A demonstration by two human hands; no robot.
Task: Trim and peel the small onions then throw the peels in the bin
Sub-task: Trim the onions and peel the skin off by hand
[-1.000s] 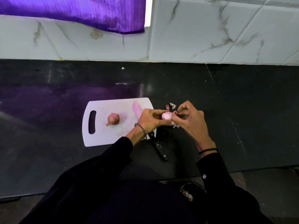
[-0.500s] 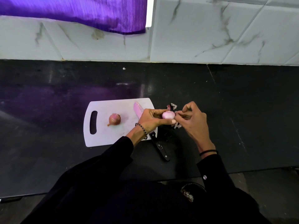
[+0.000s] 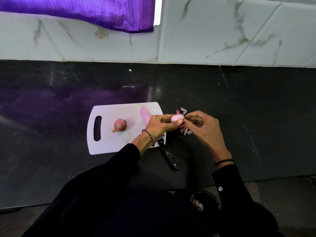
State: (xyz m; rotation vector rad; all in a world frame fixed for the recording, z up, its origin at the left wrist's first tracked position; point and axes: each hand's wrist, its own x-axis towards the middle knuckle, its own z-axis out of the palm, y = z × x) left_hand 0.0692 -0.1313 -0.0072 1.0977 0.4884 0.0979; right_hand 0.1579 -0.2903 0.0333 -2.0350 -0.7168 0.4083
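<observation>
Your left hand (image 3: 159, 125) curls thumb and fingertips round the small onion (image 3: 177, 119), pale and nearly bare, held in the air. Your right hand (image 3: 202, 130) meets it, fingertips (image 3: 187, 117) pinched narrow on the onion's right end. Whether a scrap of skin sits between them is too small to tell.

The bulb should be light and firm but slick once stripped, so grip it across its middle. Any skin left is papery and will likely tear, so take it close to the trimmed end.

Loose peels (image 3: 186, 132) lie just beneath and just beyond your fingertips. The pink-bladed knife (image 3: 145, 114) runs under your left wrist, across the white cutting board (image 3: 109, 144). The unpeeled onion (image 3: 120, 125) sits left of that hand. Near your body, below your right forearm, is a dark bin (image 3: 207, 196).
</observation>
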